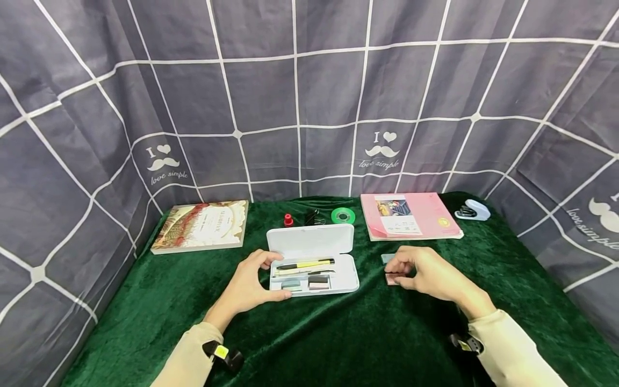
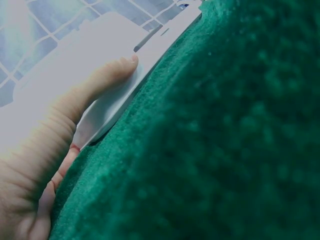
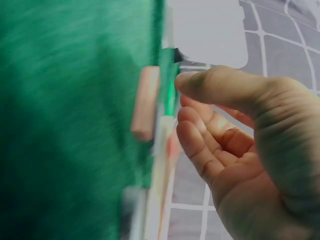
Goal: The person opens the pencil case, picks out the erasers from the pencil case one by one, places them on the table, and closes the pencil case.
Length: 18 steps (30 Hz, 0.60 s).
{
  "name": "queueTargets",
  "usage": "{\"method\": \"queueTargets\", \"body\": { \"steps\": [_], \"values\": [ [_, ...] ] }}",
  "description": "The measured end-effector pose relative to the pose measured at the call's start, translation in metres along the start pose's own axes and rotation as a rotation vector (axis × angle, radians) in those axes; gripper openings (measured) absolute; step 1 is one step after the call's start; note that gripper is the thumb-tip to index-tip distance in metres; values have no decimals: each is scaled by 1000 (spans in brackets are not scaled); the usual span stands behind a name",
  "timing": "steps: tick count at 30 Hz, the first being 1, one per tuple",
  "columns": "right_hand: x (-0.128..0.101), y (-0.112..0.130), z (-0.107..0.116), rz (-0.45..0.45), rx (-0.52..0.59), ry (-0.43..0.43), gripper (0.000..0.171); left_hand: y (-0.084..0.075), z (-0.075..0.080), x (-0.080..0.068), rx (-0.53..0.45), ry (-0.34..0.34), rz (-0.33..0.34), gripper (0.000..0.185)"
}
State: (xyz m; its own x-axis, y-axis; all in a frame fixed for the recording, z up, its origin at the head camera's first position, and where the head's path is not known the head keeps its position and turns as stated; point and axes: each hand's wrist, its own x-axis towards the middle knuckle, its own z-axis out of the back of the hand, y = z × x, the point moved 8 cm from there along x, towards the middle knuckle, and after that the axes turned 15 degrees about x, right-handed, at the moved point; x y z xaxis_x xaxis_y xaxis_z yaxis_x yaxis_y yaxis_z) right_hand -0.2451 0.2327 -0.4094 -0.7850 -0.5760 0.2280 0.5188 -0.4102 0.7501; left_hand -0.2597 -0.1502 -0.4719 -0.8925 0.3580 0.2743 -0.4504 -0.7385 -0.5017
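A white pencil case (image 1: 347, 275) lies with its lid (image 1: 309, 240) raised. My left hand (image 1: 252, 280) grips the case's left end, thumb (image 2: 112, 72) along the front edge and fingers at the back corner. Inside are a yellow-and-black pen (image 1: 307, 264), another slim writing tool, a black-and-white eraser-like block (image 1: 318, 282) and a bluish block (image 1: 291, 285). To the right, my right hand (image 1: 425, 271) hovers over a pinkish block (image 3: 145, 102) with fingers loosely bent. In the right wrist view a gap separates fingertips and block. A blue-grey block (image 1: 388, 258) lies just behind.
Behind the case are a red-capped item (image 1: 288, 220), a black binder clip (image 1: 314, 218) and a green tape roll (image 1: 343, 215). A book (image 1: 200, 227) lies back left, a pink notebook (image 1: 425, 215) back right, with a white-and-black device (image 1: 474, 210) beyond. Green cloth (image 1: 309, 338) covers the table.
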Motion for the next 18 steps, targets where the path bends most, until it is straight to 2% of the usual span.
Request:
{"method": "queueTargets", "body": {
  "steps": [5, 7, 13, 18],
  "values": [
    [23, 12, -5, -95, 108, -5, 27, 1, 0, 0, -1, 1, 9, 77],
    [35, 18, -12, -96, 108, 6, 28, 2, 0, -1, -2, 1, 14, 77],
    [72, 49, -43, 77, 30, 54, 29, 3, -1, -1, -5, 7, 21, 78],
    [94, 64, -74, 136, 47, 116, 25, 3, -3, 1, -3, 15, 25, 78]
  ]
}}
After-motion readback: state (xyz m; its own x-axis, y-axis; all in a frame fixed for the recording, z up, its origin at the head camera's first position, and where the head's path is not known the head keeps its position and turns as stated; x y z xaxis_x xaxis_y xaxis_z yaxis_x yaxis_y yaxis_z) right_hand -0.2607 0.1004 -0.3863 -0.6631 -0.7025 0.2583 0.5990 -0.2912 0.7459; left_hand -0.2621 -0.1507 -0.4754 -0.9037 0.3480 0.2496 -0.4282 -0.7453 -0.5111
